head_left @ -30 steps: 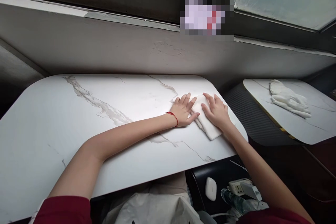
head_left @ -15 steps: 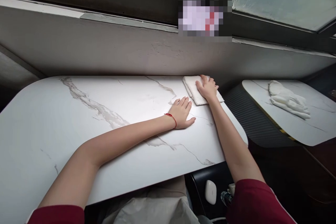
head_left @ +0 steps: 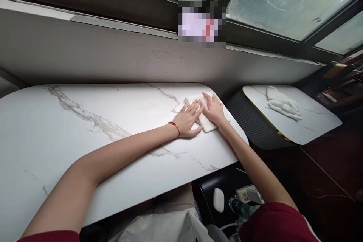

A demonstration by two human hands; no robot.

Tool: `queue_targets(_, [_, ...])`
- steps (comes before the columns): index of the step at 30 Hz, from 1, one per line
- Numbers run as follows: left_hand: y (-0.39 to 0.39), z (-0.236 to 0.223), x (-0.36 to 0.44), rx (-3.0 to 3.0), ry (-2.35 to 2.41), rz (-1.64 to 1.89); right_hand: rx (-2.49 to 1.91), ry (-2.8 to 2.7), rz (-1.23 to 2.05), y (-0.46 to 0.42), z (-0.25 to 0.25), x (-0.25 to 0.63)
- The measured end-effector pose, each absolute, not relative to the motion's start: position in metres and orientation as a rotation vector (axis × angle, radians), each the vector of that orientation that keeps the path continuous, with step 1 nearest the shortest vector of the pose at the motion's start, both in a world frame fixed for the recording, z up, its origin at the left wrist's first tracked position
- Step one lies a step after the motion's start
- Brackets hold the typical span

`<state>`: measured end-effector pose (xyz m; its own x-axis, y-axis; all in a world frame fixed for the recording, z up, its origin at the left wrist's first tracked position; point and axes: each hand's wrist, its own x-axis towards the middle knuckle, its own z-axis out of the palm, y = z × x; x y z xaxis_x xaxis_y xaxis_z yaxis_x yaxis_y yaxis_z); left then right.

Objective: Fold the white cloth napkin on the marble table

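A folded white cloth (head_left: 210, 124) lies on the right part of a white, marble-patterned table (head_left: 113, 166). My right hand (head_left: 214, 109) holds the cloth down against the tabletop, fingers slightly bent over it; the palm side is hidden. Close beside it, my left hand (head_left: 188, 119) rests palm down with its fingers stretched out. Those fingertips reach over the cloth's left edge and meet the right hand's fingers. A red cord bracelet (head_left: 175, 127) circles my left wrist.
Beyond a gap on the right, a second marble-patterned table (head_left: 320, 121) carries a crumpled white cloth (head_left: 283, 103). A wall and windows (head_left: 269, 3) border the far side. Below the near edge are a small white case (head_left: 218, 199), a power socket block (head_left: 243, 194) and a plastic bottle (head_left: 238, 207).
My right hand pushed the cloth away to the far edge, then drew it back beside my left hand. My left hand stayed nearly in place. The view has turned rightward.
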<state>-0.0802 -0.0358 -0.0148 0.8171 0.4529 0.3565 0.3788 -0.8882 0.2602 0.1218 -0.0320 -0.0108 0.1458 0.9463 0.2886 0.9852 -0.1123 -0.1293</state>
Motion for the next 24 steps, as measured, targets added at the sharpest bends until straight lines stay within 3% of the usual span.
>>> queue_targets(14, [-0.093, -0.015, -0.073, 2.999, 0.146, 0.483, -2.164, -1.880, -0.258, -0.183, -0.013, 0.130])
queue_targets(24, [-0.071, -0.004, -0.073, 3.034, 0.167, 0.433, -2.027, -2.047, -0.148, -0.154, -0.006, 0.143])
